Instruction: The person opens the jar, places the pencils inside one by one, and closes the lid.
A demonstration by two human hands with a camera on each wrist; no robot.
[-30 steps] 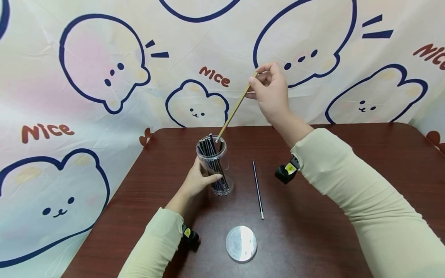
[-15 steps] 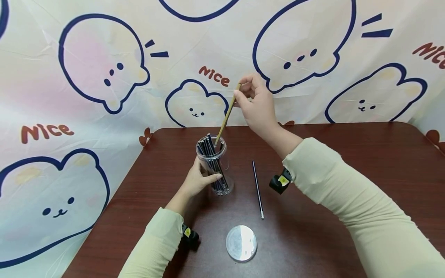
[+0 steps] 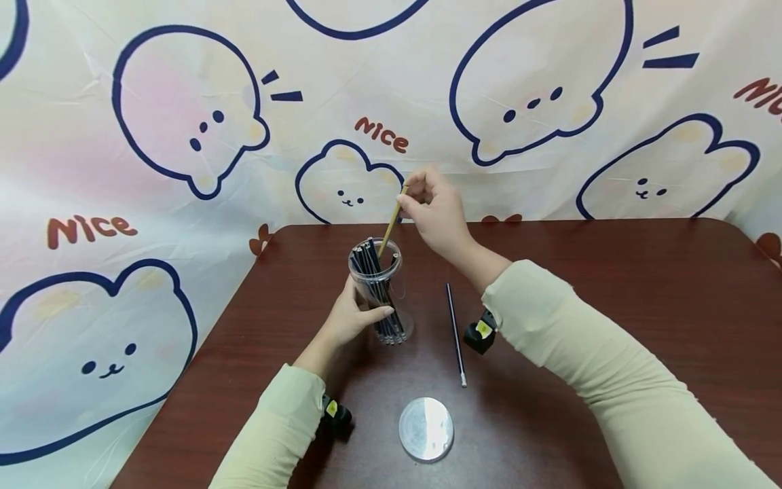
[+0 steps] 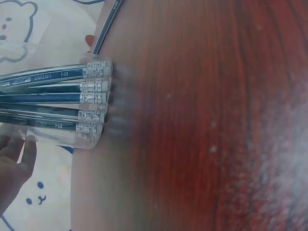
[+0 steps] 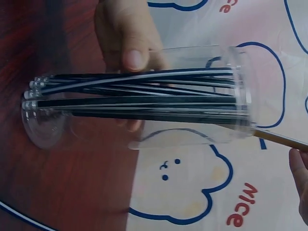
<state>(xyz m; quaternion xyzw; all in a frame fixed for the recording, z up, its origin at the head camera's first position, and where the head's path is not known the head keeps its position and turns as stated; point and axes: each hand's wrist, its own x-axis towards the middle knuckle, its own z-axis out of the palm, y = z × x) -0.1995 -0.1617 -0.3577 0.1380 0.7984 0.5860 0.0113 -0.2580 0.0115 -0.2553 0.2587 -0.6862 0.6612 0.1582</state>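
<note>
A clear plastic jar (image 3: pixel 398 277) stands uncapped on the table, packed with dark pencils (image 3: pixel 366 258). My left hand (image 3: pixel 348 316) grips it round the side, thumb towards me. The left wrist view shows the pencils' metal bands and eraser ends (image 4: pixel 94 98) at the jar's bottom. Above the rim, my right hand (image 3: pixel 438 214) pinches a yellow pencil (image 3: pixel 392 221) near its upper end. That pencil slants down into the jar's mouth; its lower end is hidden among the others. In the right wrist view, my right fingers (image 5: pixel 299 168) show only at the edge.
One dark pencil (image 3: pixel 455 336) lies on the brown table (image 3: pixel 580 285) right of the jar. A round clear lid (image 3: pixel 425 429) rests nearer to me. Behind the table hangs a cloth (image 3: pixel 214 163) with printed bears. Each wrist wears a small black camera (image 3: pixel 479 333).
My right hand has come down and to the left, sinking the yellow pencil deeper into the jar. My left hand and the jar hold still.
</note>
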